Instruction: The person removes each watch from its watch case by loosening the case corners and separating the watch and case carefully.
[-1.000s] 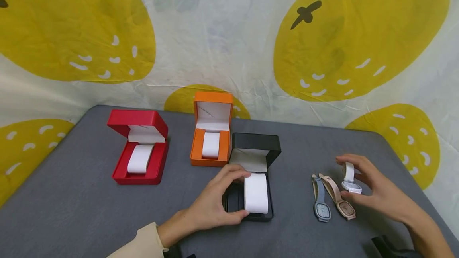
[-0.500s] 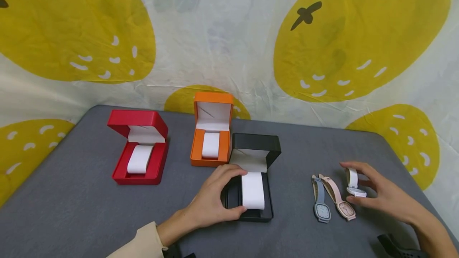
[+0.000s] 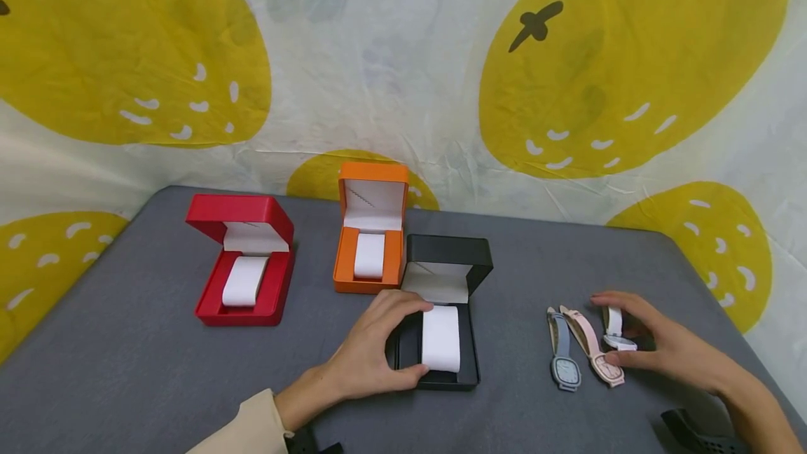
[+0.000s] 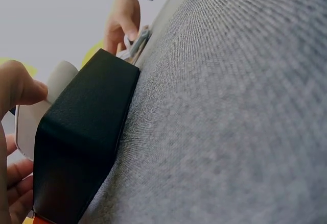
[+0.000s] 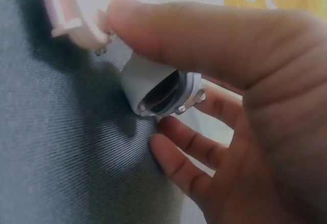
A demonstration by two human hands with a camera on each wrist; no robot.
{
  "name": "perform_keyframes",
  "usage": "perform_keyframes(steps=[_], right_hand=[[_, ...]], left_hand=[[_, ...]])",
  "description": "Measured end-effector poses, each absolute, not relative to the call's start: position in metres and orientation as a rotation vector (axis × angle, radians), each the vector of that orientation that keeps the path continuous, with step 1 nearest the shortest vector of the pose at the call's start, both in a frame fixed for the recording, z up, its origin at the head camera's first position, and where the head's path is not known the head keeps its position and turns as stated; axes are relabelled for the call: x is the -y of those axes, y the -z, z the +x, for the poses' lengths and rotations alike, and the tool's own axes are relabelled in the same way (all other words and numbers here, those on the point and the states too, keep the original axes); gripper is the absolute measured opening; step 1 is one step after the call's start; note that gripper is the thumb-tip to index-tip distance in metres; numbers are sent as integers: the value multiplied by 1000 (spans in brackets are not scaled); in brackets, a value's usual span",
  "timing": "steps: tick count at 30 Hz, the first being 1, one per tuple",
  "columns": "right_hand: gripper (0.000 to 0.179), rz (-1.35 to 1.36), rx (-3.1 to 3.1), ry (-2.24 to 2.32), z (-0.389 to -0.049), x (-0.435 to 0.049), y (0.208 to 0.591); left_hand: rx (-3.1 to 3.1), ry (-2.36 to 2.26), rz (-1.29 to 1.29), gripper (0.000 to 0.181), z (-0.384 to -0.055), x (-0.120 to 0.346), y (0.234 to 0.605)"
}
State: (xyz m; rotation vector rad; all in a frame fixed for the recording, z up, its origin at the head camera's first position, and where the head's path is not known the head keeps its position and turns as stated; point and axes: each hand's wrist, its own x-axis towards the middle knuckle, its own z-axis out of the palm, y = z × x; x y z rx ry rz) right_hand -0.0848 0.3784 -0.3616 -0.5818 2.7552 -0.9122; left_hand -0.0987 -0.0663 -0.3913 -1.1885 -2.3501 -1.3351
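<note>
My left hand [image 3: 378, 352] pinches a white watch cushion [image 3: 440, 338] at its two ends, thumb below and fingers above. The cushion is over the base of an open black watch box [image 3: 466, 380]. In the left wrist view, the thumb presses on the cushion [image 4: 30, 127] beside the black box [image 4: 89, 112]. On the right, my right hand [image 3: 658, 342] spreads around a white watch [image 3: 614, 321], with thumb straight. The thumb tip meets the edge of a pink watch [image 3: 589, 335], also seen in the right wrist view. A blue watch [image 3: 562, 349] lies left of it.
An open red watch box [image 3: 277, 300] stands at the left. Behind the black box is an open orange one [image 3: 343, 258]; both contain white cushions. A grey cloth-covered table [image 3: 126, 363] ends at a hanging curtain [image 3: 378, 54] with yellow fruit prints.
The left hand has shifted the cushion slightly left in the black box. The right hand and white watch went right, then back left towards the pink watch, where the thumb now reaches.
</note>
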Motion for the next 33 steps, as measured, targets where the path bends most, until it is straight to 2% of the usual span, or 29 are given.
perform_keyframes(steps=[18,33], right_hand=[[80,-561,-2796,801,-86,-379,359],[59,-369,-3090,761,-91,-362,333]], left_hand=[[2362,1295,-1227,66,-100,67,393],[2345,1266,-1295,66,-101,67,393]])
